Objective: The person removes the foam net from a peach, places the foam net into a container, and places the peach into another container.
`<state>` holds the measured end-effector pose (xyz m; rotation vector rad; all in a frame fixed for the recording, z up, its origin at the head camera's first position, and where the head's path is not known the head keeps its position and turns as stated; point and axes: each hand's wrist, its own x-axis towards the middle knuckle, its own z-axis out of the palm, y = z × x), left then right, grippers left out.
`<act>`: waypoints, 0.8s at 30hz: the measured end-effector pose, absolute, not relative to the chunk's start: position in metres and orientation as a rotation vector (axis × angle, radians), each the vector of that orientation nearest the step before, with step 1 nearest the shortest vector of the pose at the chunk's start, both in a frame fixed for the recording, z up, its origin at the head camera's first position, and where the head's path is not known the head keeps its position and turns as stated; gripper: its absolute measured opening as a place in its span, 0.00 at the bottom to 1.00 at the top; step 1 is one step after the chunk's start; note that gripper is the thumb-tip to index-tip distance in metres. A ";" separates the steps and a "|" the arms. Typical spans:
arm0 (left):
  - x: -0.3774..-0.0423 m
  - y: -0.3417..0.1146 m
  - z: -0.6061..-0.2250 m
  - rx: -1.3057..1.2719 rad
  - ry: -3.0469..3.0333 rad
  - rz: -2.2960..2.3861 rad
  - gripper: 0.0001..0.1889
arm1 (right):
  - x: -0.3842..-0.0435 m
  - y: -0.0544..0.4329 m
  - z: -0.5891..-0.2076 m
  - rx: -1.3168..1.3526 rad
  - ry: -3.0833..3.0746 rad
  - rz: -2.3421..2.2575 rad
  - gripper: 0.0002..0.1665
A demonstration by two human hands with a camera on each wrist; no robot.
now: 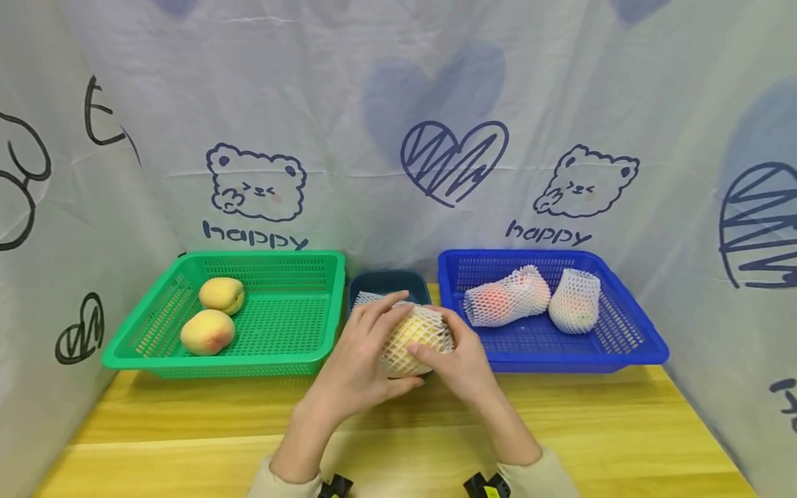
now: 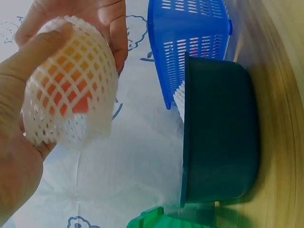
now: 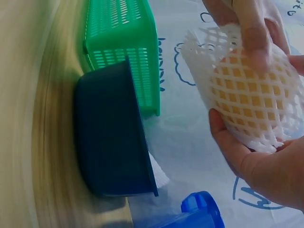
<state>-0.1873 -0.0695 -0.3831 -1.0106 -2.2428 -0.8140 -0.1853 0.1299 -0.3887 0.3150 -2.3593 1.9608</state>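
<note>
Netted peach [image 1: 407,349]: between the fingers of both hands, its yellow-and-red skin showing through white foam mesh.
Left hand [image 1: 359,363]: fingers and thumb curved round the peach, gripping its left side.
Right hand [image 1: 465,360]: gripping the peach's right side, thumb pressed over the mesh.
Wooden table [image 1: 398,449]: below the fingers.
Dark teal bin [image 2: 223,133]: just beyond the fingers, white netting [image 2: 179,102] inside.
Green basket [image 1: 283,318]: left of the fingers, holding two bare peaches [image 1: 207,332].
Blue basket [image 1: 623,353]: right of the fingers, holding netted fruit [image 1: 574,304].
Printed cloth [image 1: 349,138]: farthest behind the fingers.
</note>
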 end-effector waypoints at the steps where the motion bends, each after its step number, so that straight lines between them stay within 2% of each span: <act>1: -0.187 -0.070 -0.383 -1.003 -2.236 -0.852 0.53 | -0.185 0.131 -0.388 0.310 -2.315 1.999 0.39; 9: -0.188 -0.076 -0.381 -0.921 -2.001 -1.180 0.33 | -0.184 0.137 -0.383 0.273 -1.862 2.271 0.36; 16: -0.189 -0.071 -0.381 -0.880 -1.736 -1.462 0.05 | -0.183 0.139 -0.382 0.313 -1.631 2.438 0.28; 18: -0.188 -0.070 -0.380 -0.871 -1.738 -1.542 0.07 | -0.182 0.138 -0.383 0.331 -1.628 2.448 0.27; 24: -0.183 -0.067 -0.380 -0.823 -1.953 -1.647 0.25 | -0.183 0.135 -0.387 0.388 -1.698 2.379 0.32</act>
